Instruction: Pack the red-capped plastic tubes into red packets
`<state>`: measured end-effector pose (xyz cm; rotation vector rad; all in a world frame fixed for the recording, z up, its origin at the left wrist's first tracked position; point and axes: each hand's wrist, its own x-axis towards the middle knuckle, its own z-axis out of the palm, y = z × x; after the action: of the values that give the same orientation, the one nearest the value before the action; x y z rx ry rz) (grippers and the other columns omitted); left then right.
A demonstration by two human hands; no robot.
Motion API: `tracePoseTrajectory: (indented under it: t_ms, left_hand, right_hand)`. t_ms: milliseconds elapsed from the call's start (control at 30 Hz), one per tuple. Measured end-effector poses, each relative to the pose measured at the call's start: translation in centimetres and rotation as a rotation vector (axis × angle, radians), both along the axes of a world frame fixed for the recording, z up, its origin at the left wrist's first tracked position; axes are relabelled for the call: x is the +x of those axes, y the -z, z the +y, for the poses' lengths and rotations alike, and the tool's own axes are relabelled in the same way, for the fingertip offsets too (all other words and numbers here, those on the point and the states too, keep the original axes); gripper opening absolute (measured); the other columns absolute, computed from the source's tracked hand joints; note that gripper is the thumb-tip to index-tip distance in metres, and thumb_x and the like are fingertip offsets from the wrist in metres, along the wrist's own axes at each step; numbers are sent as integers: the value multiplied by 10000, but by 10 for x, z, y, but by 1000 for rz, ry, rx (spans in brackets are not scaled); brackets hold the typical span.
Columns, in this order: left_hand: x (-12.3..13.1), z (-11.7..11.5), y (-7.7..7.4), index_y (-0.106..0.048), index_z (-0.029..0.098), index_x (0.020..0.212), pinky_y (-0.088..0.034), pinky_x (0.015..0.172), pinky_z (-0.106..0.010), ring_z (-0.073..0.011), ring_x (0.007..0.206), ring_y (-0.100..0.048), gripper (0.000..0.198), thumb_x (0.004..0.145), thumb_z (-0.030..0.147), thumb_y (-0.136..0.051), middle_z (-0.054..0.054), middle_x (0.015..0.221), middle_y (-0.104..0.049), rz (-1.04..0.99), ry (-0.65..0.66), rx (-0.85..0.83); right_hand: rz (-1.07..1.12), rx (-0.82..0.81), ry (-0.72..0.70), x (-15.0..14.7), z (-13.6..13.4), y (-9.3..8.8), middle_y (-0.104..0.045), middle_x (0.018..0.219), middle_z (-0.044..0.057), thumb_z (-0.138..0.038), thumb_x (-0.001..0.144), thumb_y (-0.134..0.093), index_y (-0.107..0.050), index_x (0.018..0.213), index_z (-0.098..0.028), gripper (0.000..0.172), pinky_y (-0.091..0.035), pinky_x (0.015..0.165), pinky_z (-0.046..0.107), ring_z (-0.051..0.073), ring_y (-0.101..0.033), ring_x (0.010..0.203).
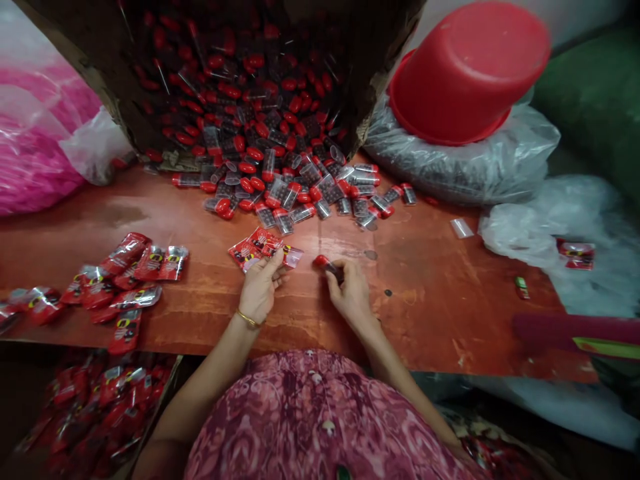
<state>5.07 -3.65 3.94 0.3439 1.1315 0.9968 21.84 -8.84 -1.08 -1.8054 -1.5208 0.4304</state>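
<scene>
My left hand point(260, 287) is closed, thumb on top, on a small printed wrapper point(291, 257) with a clear end. Under and beyond it, several flat red printed wrappers point(250, 248) lie on the table. In my right hand point(350, 290), thumb and fingers grip a small container point(323, 262), its red end pointing left. The fingers hide much of its body. Ahead of both hands spreads a heap of clear containers with red caps point(295, 180), dark contents inside. Off to the left lie several wrapped red packs point(125, 280).
The heap spills from an open carton point(87, 60) onto the reddish table point(425, 280). At right, an upturned red bucket point(475, 73) stands on a plastic bag point(460, 170). A pink-filled bag point(37, 147) is at left. More packs fill a box point(100, 407) below the table edge.
</scene>
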Motion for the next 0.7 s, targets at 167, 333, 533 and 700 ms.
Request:
tracePoseTrajectory:
  t_ms: [167, 333, 533, 700]
  left_hand:
    - [-1, 1, 0, -615, 153, 699, -443, 512, -182, -98, 567, -614, 350, 518, 377, -814, 6, 624, -670, -28, 52, -39]
    - [4, -3, -2, -628, 147, 681, -451, 523, -186, -99, 567, -612, 338, 532, 396, -802, -2, 632, -672, -27, 145, 11]
    - [1, -3, -2, -646, 127, 634, -459, 553, -190, -81, 543, -577, 342, 484, 380, -821, 4, 591, -650, 50, 197, 97]
    - [6, -4, -3, -634, 127, 637, -477, 600, -221, -94, 561, -580, 395, 439, 410, -825, 4, 611, -651, 16, 180, 151]
  right_hand:
    - [727, -105, -158, 3, -12, -26, -556, 689, -22, -397, 804, -549, -538, 890, -215, 202, -459, 509, 252, 110, -516, 527]
    - [875, -155, -167, -5, -13, -44, -568, 698, -17, -432, 718, -649, -588, 850, -213, 263, -477, 430, 222, 93, -496, 506]
    - [882, -174, -144, -9, -6, -45, -566, 700, -14, -413, 691, -669, -595, 827, -205, 260, -476, 401, 204, 99, -509, 538]
    - [896, -182, -129, -12, -4, -46, -557, 626, -42, -413, 707, -655, -573, 821, -199, 256, -441, 390, 208, 70, -474, 418]
